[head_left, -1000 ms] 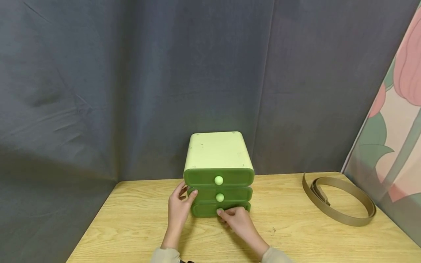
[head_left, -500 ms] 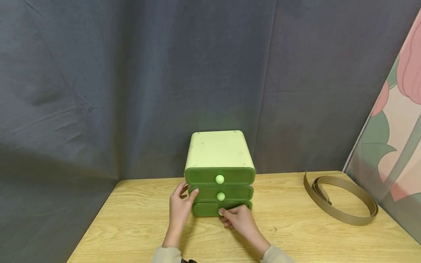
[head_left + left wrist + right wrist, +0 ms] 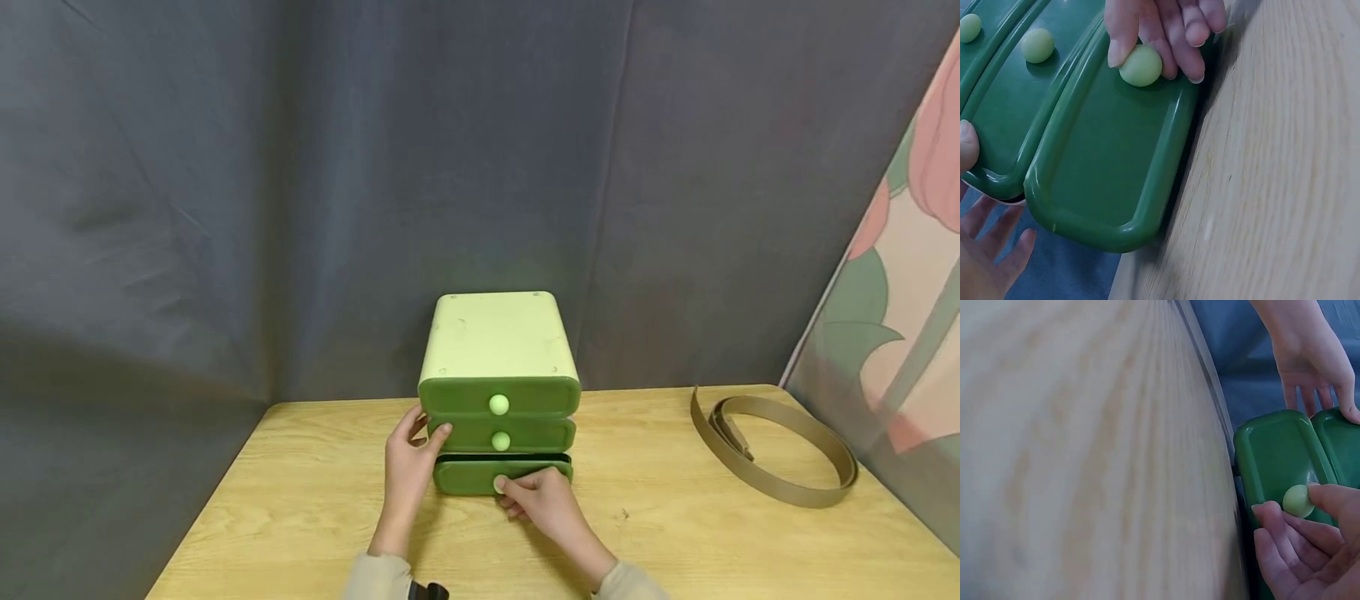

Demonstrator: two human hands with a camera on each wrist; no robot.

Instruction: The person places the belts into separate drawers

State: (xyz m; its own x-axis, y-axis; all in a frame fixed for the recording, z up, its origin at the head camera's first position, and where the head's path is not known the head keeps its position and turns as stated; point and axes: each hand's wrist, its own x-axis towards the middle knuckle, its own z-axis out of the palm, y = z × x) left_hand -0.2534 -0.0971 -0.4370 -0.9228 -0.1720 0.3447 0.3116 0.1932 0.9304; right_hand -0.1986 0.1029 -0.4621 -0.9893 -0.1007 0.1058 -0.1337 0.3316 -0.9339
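Note:
A small cabinet (image 3: 498, 333) with a pale green top and green drawers stands on the table, each drawer bearing a round knob. Its bottom drawer (image 3: 1104, 156) is pulled slightly out, with a dark gap above its front in the head view. My right hand (image 3: 543, 504) pinches that drawer's light green knob (image 3: 1298, 500) between thumb and fingers. At the cabinet's left edge, my left hand (image 3: 408, 462) holds on: the thumb lies on the front of the middle drawer (image 3: 480, 435), the fingers reach along the side. Top and middle drawers look closed. The bottom drawer's inside is hidden.
A brown coiled belt (image 3: 795, 493) lies on the wooden table (image 3: 300, 492) to the right. Dark grey curtain (image 3: 450, 167) hangs behind the cabinet, and a flower-patterned panel (image 3: 862, 292) borders the right side.
The bottom drawer has come forward a little under the right hand's pinch, and a gap has appeared above it. The left hand keeps its hold. The head view has shifted slightly.

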